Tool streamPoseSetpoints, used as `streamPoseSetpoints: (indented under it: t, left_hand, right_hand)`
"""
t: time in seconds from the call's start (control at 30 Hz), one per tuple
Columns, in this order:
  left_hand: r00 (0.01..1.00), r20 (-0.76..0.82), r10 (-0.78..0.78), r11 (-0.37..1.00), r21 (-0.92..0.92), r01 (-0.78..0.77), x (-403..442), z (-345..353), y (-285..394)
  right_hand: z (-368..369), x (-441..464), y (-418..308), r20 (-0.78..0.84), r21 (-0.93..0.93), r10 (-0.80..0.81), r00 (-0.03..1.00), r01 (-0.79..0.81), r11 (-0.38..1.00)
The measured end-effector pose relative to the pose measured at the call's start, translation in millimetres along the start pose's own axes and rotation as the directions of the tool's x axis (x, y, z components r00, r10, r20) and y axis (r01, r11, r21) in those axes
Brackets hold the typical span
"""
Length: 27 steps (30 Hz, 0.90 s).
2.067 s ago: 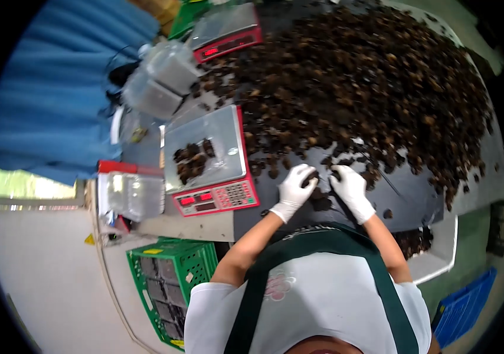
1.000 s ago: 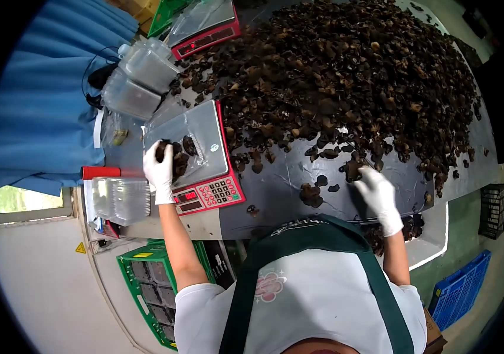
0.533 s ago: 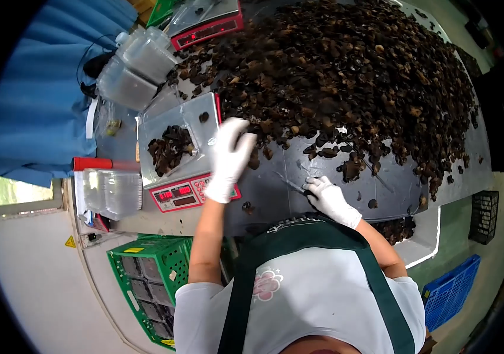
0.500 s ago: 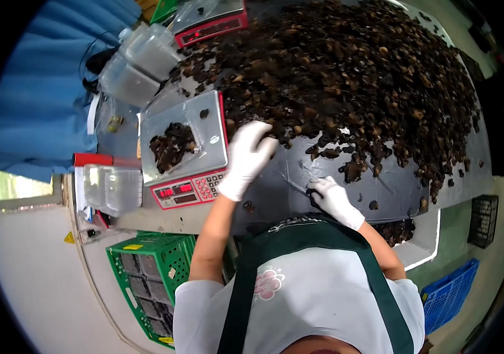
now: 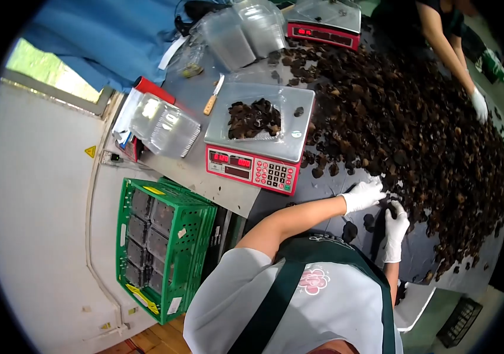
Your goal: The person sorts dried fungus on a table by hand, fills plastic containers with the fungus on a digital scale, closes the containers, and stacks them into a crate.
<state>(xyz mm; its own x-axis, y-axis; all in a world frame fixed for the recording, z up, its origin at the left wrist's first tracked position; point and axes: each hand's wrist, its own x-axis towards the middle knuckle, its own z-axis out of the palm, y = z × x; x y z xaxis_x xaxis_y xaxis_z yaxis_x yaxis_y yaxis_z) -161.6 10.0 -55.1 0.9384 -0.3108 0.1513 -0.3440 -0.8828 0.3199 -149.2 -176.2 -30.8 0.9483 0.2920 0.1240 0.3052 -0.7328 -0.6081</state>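
My left hand (image 5: pixel 365 196), in a white glove, is at the near edge of a heap of dark wood ear mushrooms (image 5: pixel 376 124). Its fingers are bent together among the pieces, and what they grip is hidden. Close by on the right, my right hand (image 5: pixel 396 227), also gloved, has its fingers curled round something dark that I cannot make out. Loose mushroom pieces (image 5: pixel 350 231) lie on the grey tabletop beside my hands. To the left, a red digital scale (image 5: pixel 252 168) carries a clear plastic tray (image 5: pixel 281 124) of mushrooms (image 5: pixel 254 118).
A knife (image 5: pixel 213 95) with a wooden handle lies left of the scale. Clear containers (image 5: pixel 166 124) and stacked tubs (image 5: pixel 228 41) stand nearby. A second scale (image 5: pixel 323 26) is at the back. A green crate (image 5: pixel 190 230) stands below. Across the heap is a co-worker's gloved hand (image 5: pixel 479 105).
My view has turned, and the co-worker has come into sight. My left hand has moved from beside the scale to the heap, close to my right hand. Its spread fingers are now bent together.
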Motion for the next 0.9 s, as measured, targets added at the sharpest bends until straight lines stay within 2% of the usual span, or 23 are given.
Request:
streamPoseSetpoints:
  t: [0.1,0.13,0.2,0.27,0.33,0.37,0.4,0.47,0.5,0.53,0.57,0.6,0.63,0.67,0.7,0.73,0.8,0.83,0.87,0.9]
  left_hand:
    - [0.987,0.02,-0.16,0.943,-0.293,0.159,-7.0,2.4,-2.7]
    - [0.981,-0.008,-0.193,0.916,-0.36,0.178,-10.3,7.3,-4.1]
    - [0.957,0.002,-0.291,0.826,-0.504,0.252,-20.9,-9.6,0.0]
    - [0.928,-0.119,-0.352,0.748,-0.631,0.203,-34.8,-5.8,-6.4]
    - [0.899,0.019,-0.437,0.44,-0.867,0.232,-48.5,-11.2,-11.5]
    - [0.84,0.295,-0.455,0.02,-0.94,0.341,-55.1,-14.8,-13.5]
    - [0.788,0.45,-0.42,-0.333,-0.884,0.328,-61.9,-30.7,-10.4]
    - [0.697,0.591,-0.405,-0.648,-0.724,0.237,-70.2,-57.4,-3.7]
    - [0.762,0.586,-0.276,-0.696,-0.669,0.262,-78.0,-50.9,-15.4]
    - [0.809,0.504,-0.302,-0.768,-0.632,0.107,-78.8,-12.4,-22.8]
    - [0.849,0.417,-0.325,-0.827,-0.561,-0.041,-79.6,26.1,-30.3]
    - [0.865,0.396,-0.309,-0.861,-0.503,-0.078,-84.0,1.5,-22.5]
    - [0.82,0.488,-0.297,-0.898,-0.436,-0.066,-91.1,-25.3,-16.7]
    - [0.767,0.578,-0.279,-0.928,-0.368,-0.06,-96.4,-44.2,-12.3]
    - [0.757,0.603,-0.251,-0.954,-0.288,-0.087,-104.2,-13.0,-23.0]
    - [0.815,0.536,-0.22,-0.963,-0.252,-0.095,-118.8,26.7,-36.8]
    - [0.811,0.537,-0.232,-0.946,-0.318,-0.061,-135.5,-32.2,-26.8]
    - [0.859,0.474,-0.195,-0.955,-0.292,-0.055,-143.3,-46.2,-27.2]
    - [0.805,0.553,-0.214,-0.948,-0.317,-0.034,-150.0,-52.1,-31.7]
    - [0.792,0.571,-0.215,-0.952,-0.305,-0.038,-156.3,-56.8,-34.5]
  right_hand:
    - [8.3,-0.4,-16.8,0.083,0.018,0.026,0.996,-0.028,0.999]
    - [20.0,-3.5,-7.2,0.042,0.064,-0.08,0.996,0.077,0.995]
    - [24.4,-9.7,-18.2,0.114,0.098,-0.008,0.993,-0.003,0.995]
    - [21.7,-13.4,-34.3,0.129,0.119,0.069,0.989,-0.085,0.989]
    - [18.3,-11.8,-43.9,0.224,0.293,0.156,0.962,-0.219,0.931]
    - [21.0,-12.5,-48.1,0.186,0.377,0.115,0.976,-0.179,0.909]
    - [21.8,-12.6,-56.8,0.182,0.406,0.088,0.979,-0.156,0.9]
    - [35.1,-18.7,-69.3,0.186,0.496,0.024,0.982,-0.115,0.861]
    - [32.8,-21.5,-90.9,0.175,0.46,-0.056,0.983,-0.031,0.887]
    - [30.8,-24.2,-114.2,0.171,0.42,-0.135,0.976,0.052,0.906]
    - [33.0,-26.8,-126.9,0.176,0.261,-0.227,0.958,0.177,0.949]
    - [35.3,-29.5,-136.8,0.201,0.096,-0.316,0.927,0.302,0.948]
    - [41.0,-33.9,-143.0,0.156,0.088,-0.384,0.91,0.374,0.923]
    - [37.0,-37.8,-155.3,0.145,0.048,-0.377,0.915,0.374,0.926]
    - [30.1,-40.3,-160.7,0.136,0.009,-0.365,0.921,0.367,0.93]
    - [26.0,-42.1,-164.1,0.126,-0.029,-0.355,0.926,0.361,0.932]
    - [17.0,-49.2,-156.3,0.065,-0.021,-0.258,0.964,0.26,0.965]
    - [15.0,-53.7,-148.7,0.103,-0.107,-0.139,0.985,0.15,0.983]
    - [16.4,-58.6,-137.7,0.129,-0.225,-0.034,0.991,0.063,0.972]
    - [18.4,-64.1,-128.2,0.165,-0.323,0.064,0.984,-0.007,0.946]
